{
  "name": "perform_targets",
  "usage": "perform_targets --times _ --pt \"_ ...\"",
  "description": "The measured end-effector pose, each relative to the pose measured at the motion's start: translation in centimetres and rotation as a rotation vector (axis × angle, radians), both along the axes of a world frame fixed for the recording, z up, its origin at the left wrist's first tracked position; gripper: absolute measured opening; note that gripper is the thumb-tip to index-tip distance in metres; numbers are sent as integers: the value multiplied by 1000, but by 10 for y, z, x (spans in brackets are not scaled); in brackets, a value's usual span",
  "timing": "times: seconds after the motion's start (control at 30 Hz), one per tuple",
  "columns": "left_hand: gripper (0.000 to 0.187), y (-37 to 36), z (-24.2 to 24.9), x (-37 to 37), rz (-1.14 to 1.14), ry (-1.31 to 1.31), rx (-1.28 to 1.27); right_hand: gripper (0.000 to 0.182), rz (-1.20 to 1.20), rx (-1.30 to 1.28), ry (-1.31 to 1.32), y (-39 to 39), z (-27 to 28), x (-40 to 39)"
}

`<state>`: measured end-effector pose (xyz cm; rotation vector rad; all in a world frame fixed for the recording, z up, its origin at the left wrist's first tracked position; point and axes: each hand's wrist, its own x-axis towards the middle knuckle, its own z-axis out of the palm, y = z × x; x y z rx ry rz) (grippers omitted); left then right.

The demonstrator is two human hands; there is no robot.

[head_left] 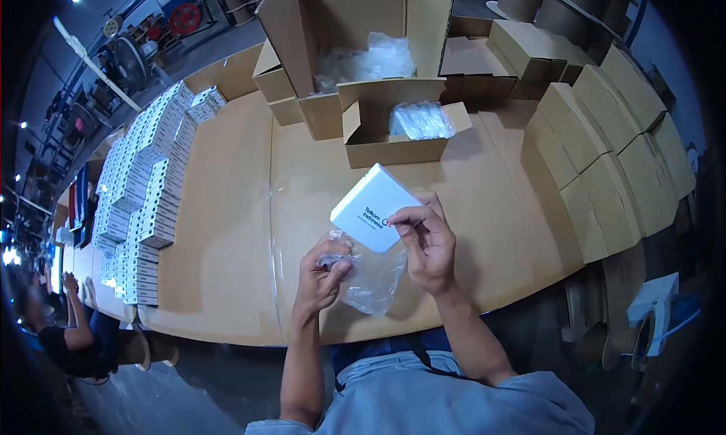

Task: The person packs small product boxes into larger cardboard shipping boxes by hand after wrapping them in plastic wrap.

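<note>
Right hand (429,246) pinches the right corner of a white box (370,195) between thumb and fingers, print face up ("Telkom Indonesia" readable); left hand (325,276) is curled closed on a clear bag (378,290); box sits tilted above the table (227,238), just above the bag, lower corner overlapping it; can't tell if that corner is inside.

Beyond the hands: small carton (395,154), flaps up, with wrapped packs (422,120) in it; large carton (287,38) behind it, holding crumpled plastic (378,57); boxes stacked (147,182) at left; brown cartons (594,170) stacked at right; co-worker (72,344) far left.
</note>
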<state>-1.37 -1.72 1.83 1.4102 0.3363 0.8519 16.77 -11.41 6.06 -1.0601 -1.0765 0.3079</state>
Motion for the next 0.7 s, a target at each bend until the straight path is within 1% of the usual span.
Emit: perform_targets --times 0.1,0.2,0.23,0.27,0.33,0.4,0.5,0.6,0.7 --pt "25 1 -3 1 38 -19 -11 16 127 -96 -14 -5 -9 7" --pt "26 7 -5 6 46 -73 17 37 309 -12 137 -7 -9 7" --pt "27 8 -9 8 63 -86 26 56 335 -64 116 -9 -16 12" --pt "27 9 -11 8 80 -99 35 57 320 -114 83 -12 -16 14" --pt "27 6 -9 7 97 -38 5 58 287 -214 19 -17 -14 15" --pt "26 4 -11 8 105 -18 17 53 316 -242 40 -18 -14 15" --pt "22 5 -17 6 95 -4 -81 46 356 -264 51 -21 -14 19" --pt "19 4 -15 3 66 39 -166 36 355 -321 -22 -22 -13 25" --pt "17 1 -23 2 -24 -51 -462 28 364 -346 -5 -21 -8 26"
